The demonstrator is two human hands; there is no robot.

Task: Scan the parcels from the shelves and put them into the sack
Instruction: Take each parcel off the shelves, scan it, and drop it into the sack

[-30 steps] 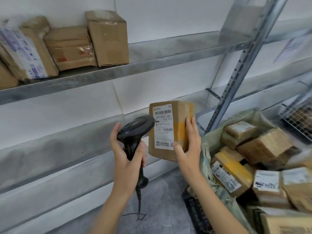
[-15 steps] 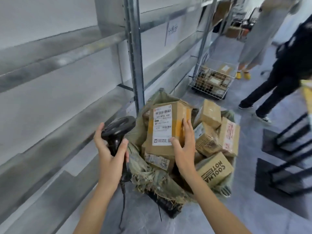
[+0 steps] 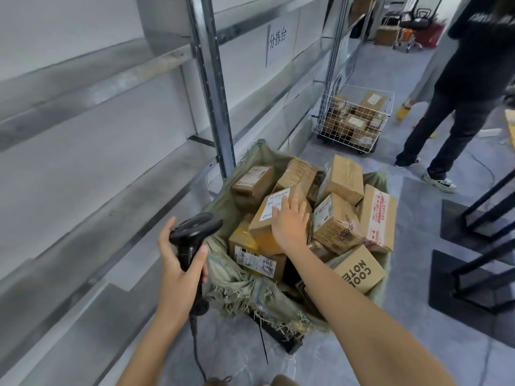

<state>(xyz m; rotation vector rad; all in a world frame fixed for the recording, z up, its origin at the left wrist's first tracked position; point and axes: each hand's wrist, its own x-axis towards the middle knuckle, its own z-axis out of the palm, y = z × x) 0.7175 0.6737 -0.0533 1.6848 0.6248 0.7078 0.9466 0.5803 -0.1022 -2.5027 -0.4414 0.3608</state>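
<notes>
A green woven sack [image 3: 245, 291] stands on the floor beside the shelving, filled with several cardboard parcels. On top of the pile lies a brown parcel [image 3: 264, 227] with a white label, and my right hand [image 3: 289, 224] rests flat on it with the fingers spread. My left hand [image 3: 178, 268] grips the handle of a black barcode scanner [image 3: 195, 232] just left of the sack, its cable hanging down.
Grey metal shelves [image 3: 92, 168] run along the left with an upright post [image 3: 211, 87] behind the sack. A white wire basket [image 3: 354, 118] of parcels stands farther back. A person in dark trousers [image 3: 457, 112] stands at the right beside black frames [image 3: 485, 246].
My view has swung from the shelves to the sack. My right hand carried the labelled parcel down and laid it on the pile, then flattened on top of it. The scanner stayed in my left hand.
</notes>
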